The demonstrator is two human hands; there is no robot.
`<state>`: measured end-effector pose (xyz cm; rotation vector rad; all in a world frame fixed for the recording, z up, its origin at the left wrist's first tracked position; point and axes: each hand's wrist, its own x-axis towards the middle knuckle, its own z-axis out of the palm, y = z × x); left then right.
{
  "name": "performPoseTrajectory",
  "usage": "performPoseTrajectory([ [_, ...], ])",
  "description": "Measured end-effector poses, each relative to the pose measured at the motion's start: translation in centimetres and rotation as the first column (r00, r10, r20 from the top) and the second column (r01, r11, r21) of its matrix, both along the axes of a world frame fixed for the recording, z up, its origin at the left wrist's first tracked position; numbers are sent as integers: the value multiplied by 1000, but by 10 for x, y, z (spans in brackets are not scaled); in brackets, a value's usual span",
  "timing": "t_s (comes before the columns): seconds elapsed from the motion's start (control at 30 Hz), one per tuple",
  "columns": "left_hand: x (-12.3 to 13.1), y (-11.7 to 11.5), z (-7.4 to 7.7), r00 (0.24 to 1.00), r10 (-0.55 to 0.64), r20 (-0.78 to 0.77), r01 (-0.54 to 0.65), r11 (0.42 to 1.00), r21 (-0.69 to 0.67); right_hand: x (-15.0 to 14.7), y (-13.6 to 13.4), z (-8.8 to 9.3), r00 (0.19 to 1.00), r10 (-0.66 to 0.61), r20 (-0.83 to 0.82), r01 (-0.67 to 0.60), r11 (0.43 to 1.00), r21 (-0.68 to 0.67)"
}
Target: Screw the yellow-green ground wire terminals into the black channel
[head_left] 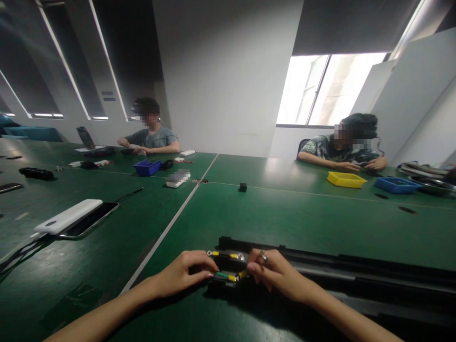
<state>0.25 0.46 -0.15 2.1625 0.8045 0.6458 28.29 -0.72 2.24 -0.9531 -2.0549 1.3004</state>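
Observation:
My left hand (185,271) and my right hand (276,273) meet at the near end of a long black rail (356,278) lying on the green table (285,213). The left fingers are curled and pinch a short green wire with yellow terminal sleeves (228,276). My right hand is closed in a pinch at the other end of that wire. A second short wire with yellow sleeves and ring lugs (226,255) lies on the rail just above my fingers. A ring shows on my right hand.
A white power bank (67,216) and a phone (89,220) lie at the left. Blue trays (147,167) (396,185), a yellow tray (345,179) and a small black block (242,187) sit farther off. Two other people work at the far side.

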Motion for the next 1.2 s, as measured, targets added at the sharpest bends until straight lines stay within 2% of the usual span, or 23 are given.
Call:
performPoseTrajectory([
  [0.43, -3, 1, -4, 998, -38, -52, 48, 979, 199, 0, 0, -2, 998, -13, -66, 14, 1000, 6],
  [0.67, -4, -1, -4, 995, -33, -90, 53, 973, 224, -2, -1, -1, 996, -61, -72, 63, 998, 13],
  [0.83, -2, -2, -2, 994, -29, -102, 52, 972, 230, -1, -1, -1, 996, -52, -71, 54, 998, 33],
  [1.2, -2, -1, -4, 993, -46, -111, 71, 970, 233, -1, 0, -1, 996, -34, -79, 33, 999, -13],
])
